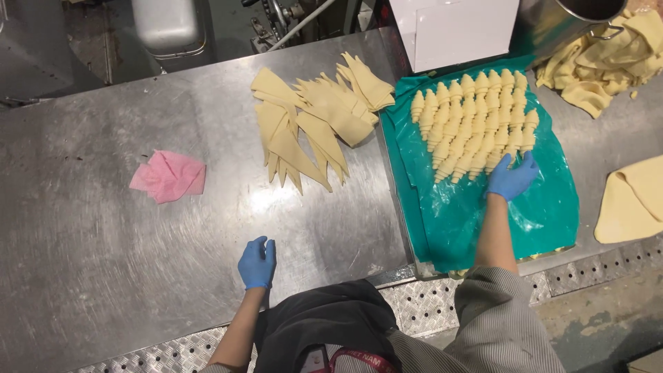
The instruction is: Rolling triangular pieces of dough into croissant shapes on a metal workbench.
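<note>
The person stands at a shiny metal table (103, 249) and wears blue gloves on both hands. The right hand (512, 177) is spread flat, fingers wide apart, and holds nothing. Its fingertips touch the near end of the rows of rolled croissants (476, 121). The croissants are raw and pale yellow, lined up close together on a green plastic sheet (545, 207) that covers a tray.

The left hand (257, 262) rests open on the bare table close to the person's body, holding nothing. It is well apart from the pile of flat dough triangles (311, 121), which lies on the table just left of the tray.

A crumpled pink cloth (168, 176) sits on the left part of the table. Scraps of dough (608, 62) are heaped at the far right, beside a metal pot (559, 24). A folded dough sheet (632, 200) lies at the right edge.
</note>
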